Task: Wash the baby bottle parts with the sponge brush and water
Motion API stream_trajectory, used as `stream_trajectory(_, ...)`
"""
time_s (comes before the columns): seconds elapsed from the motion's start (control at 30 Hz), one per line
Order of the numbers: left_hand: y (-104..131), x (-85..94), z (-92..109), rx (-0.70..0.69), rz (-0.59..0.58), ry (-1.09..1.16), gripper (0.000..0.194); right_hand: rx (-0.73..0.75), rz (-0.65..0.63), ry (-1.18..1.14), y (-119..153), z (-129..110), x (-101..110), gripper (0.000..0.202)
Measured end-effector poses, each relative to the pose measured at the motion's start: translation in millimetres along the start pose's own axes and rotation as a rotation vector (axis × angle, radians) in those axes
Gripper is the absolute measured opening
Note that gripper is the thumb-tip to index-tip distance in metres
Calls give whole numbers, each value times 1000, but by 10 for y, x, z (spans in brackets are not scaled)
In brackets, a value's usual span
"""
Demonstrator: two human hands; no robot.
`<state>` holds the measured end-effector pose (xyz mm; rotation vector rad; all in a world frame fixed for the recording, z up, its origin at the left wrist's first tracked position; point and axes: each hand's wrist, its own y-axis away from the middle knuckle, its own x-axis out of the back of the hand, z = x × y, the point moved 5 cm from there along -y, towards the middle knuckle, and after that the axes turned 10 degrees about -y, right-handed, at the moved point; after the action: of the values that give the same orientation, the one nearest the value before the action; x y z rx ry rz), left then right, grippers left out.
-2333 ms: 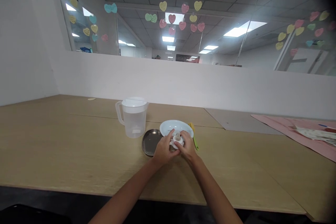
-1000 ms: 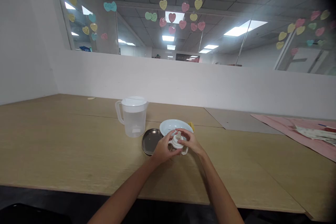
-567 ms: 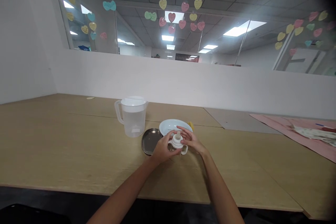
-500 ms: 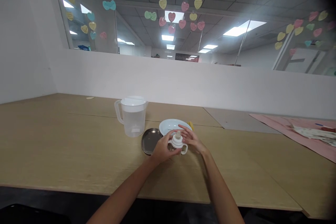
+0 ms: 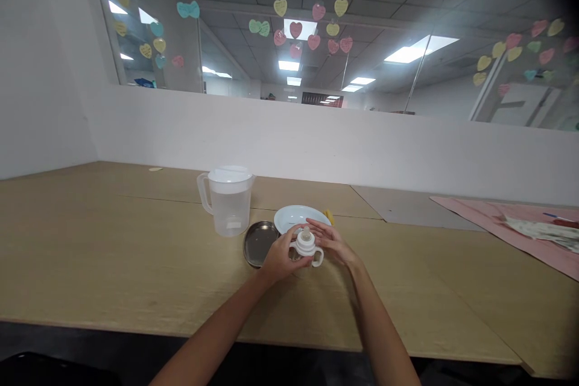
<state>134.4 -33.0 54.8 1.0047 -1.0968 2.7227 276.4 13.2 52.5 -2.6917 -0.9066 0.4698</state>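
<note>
A baby bottle (image 5: 306,245) with a white collar, two white handles and a pale teat stands upright between my hands. My left hand (image 5: 281,256) is wrapped round its left side, with the thumb across the front. On the other side, my right hand (image 5: 333,242) has its fingers stretched out behind and beside the collar, near the right handle. Just behind the hands lies a white plate (image 5: 294,217), partly covered by them. A dark metal tray (image 5: 259,243) sits to the left, its right edge behind my left hand.
A lidded clear pitcher (image 5: 231,208) holding liquid stands behind the tray. Something yellow (image 5: 329,216) lies at the plate's right edge. A pink sheet (image 5: 488,223) with papers and a pen covers the far right of the wooden table (image 5: 136,265). A white wall rises behind.
The fingers of my right hand have shifted slightly down around the collar. My left hand and the bottle have hardly moved.
</note>
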Motion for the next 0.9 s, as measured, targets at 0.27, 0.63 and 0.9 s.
stream_trajectory(0.27,4,-38,-82,-16,26,-48,73,-37,77,97,-31,93,29,47)
stream_trajectory(0.63,11,-62,-108,-1,-5,-76,75,84,201,-19,9,-17,110,49)
stream_trajectory(0.9,11,-61,-104,-3,-7,-112,74,294,268,-363,44,-84,230,33)
